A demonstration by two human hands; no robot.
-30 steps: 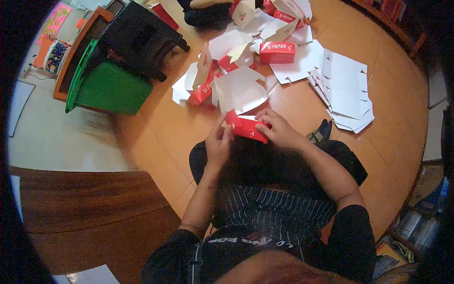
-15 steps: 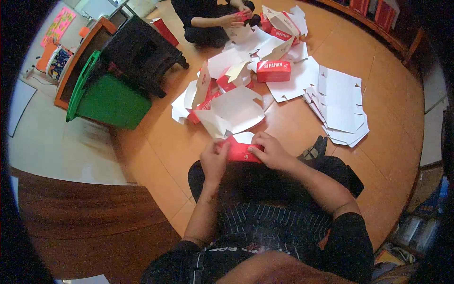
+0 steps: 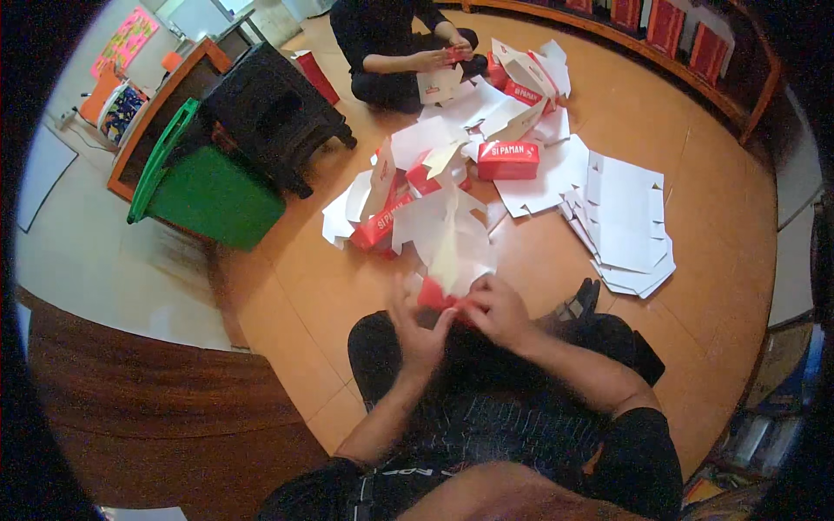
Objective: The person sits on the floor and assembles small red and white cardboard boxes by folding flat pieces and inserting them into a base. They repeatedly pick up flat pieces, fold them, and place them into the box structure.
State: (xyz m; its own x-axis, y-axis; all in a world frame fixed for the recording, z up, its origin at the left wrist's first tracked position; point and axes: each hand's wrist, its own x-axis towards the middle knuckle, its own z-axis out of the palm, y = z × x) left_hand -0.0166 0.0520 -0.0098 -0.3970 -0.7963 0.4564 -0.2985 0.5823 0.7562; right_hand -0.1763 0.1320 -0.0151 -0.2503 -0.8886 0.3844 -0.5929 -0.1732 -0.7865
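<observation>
In front of my lap is a partly folded red and white cardboard box [image 3: 433,293], blurred by motion, its pale lid raised away from me. My right hand [image 3: 499,314] pinches the red edge on its right side. My left hand [image 3: 420,337] is at the box's left, fingers spread and blurred, with the thumb reaching toward the near red edge; whether it touches cannot be made out. Just beyond lie folded red boxes, among them a closed one [image 3: 508,161] and one on its side [image 3: 382,224] with its white lid up.
Flat white cardboard blanks [image 3: 627,213] lie stacked at the right on the orange tiled floor [image 3: 712,252]. Across the heap, another person [image 3: 391,65] sits handling a red piece. A green bin [image 3: 213,195] and a black stool [image 3: 274,113] stand at the left.
My left hand has let go of the box's left side and spread its fingers. The box has tilted and its pale lid has risen. My right hand keeps its pinch.
</observation>
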